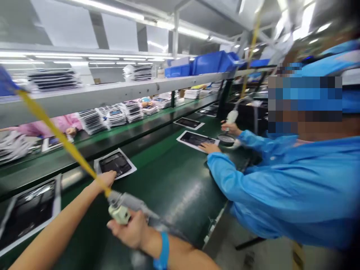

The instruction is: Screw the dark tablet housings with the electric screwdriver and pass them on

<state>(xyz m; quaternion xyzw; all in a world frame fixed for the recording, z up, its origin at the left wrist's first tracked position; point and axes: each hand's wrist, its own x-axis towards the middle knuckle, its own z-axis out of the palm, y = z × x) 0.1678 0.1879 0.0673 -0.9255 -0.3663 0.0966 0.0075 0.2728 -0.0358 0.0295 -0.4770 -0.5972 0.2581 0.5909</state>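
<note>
My right hand (132,229) is closed around a pale electric screwdriver (119,213), low in front of me. A yellow strap (75,153) runs from the tool up to the left. My left hand (106,180) reaches forward to the near edge of a flat black device part (115,165) on a white sheet or tray. Its fingers bend over that edge; part of the hand is hidden behind the strap. The screwdriver's tip is blurred. A larger black part on white backing (33,206) lies beside my left forearm.
At the right, a co-worker in blue (270,180) holds a similar tool (232,117) above a round dish (226,139), one hand on another black part (194,138). Stacks of white-edged panels (90,122) stand beyond the green bench (168,176). An overhead shelf (135,90) carries blue bins (209,63).
</note>
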